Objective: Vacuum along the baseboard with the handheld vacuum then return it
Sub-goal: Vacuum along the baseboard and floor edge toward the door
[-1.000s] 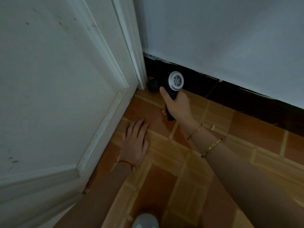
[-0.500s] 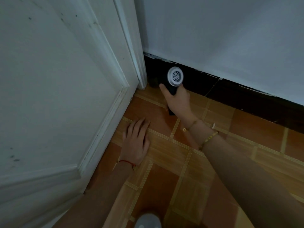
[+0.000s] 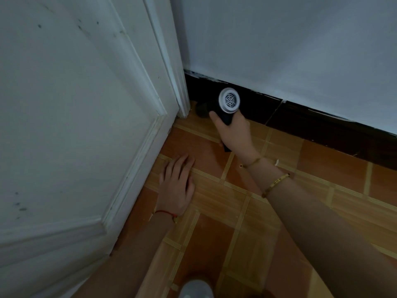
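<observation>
Cleaning the corner by the door

The right hand (image 3: pixel 235 134) is closed tight around the handle of the handheld vacuum (image 3: pixel 225 108). Its round white vent end faces up toward us, and its dark front end points away from the hand, into the corner where the black baseboard (image 3: pixel 300 119) meets the door frame (image 3: pixel 178 87). The long part of the vacuum runs almost along the baseboard, just in front of it. The left hand (image 3: pixel 178 186) holds nothing; it lies flat and open on the floor (image 3: pixel 268 233), below and to the left of the right hand, beside the white door (image 3: pixel 75 125). I think the vacuum must next slide right, away from the corner, along the baseboard.
</observation>
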Motion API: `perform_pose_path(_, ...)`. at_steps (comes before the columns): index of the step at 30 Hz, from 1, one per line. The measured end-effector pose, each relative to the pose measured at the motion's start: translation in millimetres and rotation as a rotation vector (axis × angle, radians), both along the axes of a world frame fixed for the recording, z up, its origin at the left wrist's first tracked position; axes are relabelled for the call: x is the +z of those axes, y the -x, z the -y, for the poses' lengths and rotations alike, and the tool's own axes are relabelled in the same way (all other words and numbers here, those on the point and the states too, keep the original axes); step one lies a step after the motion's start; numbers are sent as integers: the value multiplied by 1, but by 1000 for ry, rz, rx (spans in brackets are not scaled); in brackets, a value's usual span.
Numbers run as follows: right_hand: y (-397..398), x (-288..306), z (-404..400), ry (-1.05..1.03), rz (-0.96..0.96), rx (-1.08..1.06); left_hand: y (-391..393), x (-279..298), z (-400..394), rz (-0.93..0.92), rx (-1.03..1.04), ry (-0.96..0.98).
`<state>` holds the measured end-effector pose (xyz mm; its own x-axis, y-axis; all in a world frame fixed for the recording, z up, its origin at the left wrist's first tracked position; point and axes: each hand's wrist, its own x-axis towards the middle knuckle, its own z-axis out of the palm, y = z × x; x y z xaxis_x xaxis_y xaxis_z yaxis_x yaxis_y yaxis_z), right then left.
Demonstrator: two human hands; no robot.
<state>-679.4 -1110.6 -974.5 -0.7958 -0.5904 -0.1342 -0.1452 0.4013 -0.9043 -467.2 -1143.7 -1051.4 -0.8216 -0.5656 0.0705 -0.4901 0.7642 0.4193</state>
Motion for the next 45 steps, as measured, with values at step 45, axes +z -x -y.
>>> perform_pose_path(45, -57, 10, -6, -81, 165, 426, -51, 2, -21, 50, 220, 84)
